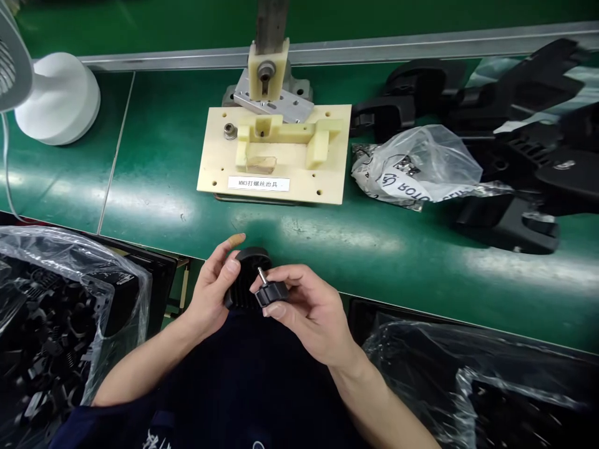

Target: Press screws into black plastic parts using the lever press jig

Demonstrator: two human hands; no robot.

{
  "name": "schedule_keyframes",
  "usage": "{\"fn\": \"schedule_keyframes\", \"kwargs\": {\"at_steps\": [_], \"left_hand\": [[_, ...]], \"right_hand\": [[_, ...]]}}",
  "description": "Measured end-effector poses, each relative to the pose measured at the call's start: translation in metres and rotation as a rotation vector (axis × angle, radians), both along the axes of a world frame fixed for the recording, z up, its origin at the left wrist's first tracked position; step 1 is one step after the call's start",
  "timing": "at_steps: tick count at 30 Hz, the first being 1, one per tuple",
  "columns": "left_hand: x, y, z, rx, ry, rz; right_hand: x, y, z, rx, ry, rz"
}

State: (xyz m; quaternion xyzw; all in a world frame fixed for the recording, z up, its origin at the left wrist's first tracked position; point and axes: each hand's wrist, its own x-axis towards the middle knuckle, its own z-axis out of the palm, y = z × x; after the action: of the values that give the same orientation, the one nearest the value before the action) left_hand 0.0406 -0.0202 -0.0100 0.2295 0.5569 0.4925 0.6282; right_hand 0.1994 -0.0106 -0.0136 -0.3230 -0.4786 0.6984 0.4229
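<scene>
Green table (299, 240) lies open between its lower edge and the cream fixture (281, 184); left hand (213, 290) grips a black part (241, 293), right (313, 305) pinches a black knob (272, 293), lower centre.

You've got a glossy green counter (159, 181) running across the view, a thin pale seam (116, 149) crossing its left part. Along its back edge you have a grey metal rail (397, 50), with a darker green surface (374, 15) beyond it. White glare shows on the counter at the right and far left, so light falls from above, lamps out of frame. Top left, you get a white round-based appliance (58, 100), looks like a fan, with a pale cable (6, 168) hanging down beside it. Below the counter's near edge, plastic-lined bins sit at your left (126, 280) and right (421, 343). Floor and walls: can't tell.
</scene>
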Motion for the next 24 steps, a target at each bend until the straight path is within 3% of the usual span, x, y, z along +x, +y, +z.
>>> {"fn": "schedule_keyframes", "kwargs": {"at_steps": [3, 6, 8, 13, 16, 18, 21, 24], "left_hand": [[-0.004, -0.006, -0.003, 0.140, 0.107, -0.051], [-0.007, -0.009, -0.005, 0.216, 0.199, -0.085], [-0.007, -0.010, -0.006, 0.253, 0.235, -0.085], [0.002, -0.016, -0.005, 0.322, 0.351, -0.091], [0.009, -0.022, -0.007, 0.421, 0.516, -0.008], [0.010, -0.025, -0.009, 0.519, 0.586, 0.036], [0.002, -0.022, -0.011, 0.669, 0.570, -0.048], [-0.013, -0.015, -0.011, 0.714, 0.557, -0.262]], "right_hand": [[-0.003, 0.000, -0.005, 0.028, -0.101, -0.027], [-0.007, 0.000, -0.014, 0.167, -0.372, -0.267], [-0.009, 0.000, -0.019, 0.223, -0.457, -0.339], [-0.018, -0.012, -0.023, 0.071, -0.125, -0.107], [-0.029, -0.021, -0.025, -0.023, 0.040, -0.162], [-0.030, -0.021, -0.026, -0.007, 0.026, -0.226], [-0.018, -0.008, -0.020, 0.193, -0.199, -0.211], [0.004, 0.015, -0.006, 0.573, -0.497, -0.085]]}}
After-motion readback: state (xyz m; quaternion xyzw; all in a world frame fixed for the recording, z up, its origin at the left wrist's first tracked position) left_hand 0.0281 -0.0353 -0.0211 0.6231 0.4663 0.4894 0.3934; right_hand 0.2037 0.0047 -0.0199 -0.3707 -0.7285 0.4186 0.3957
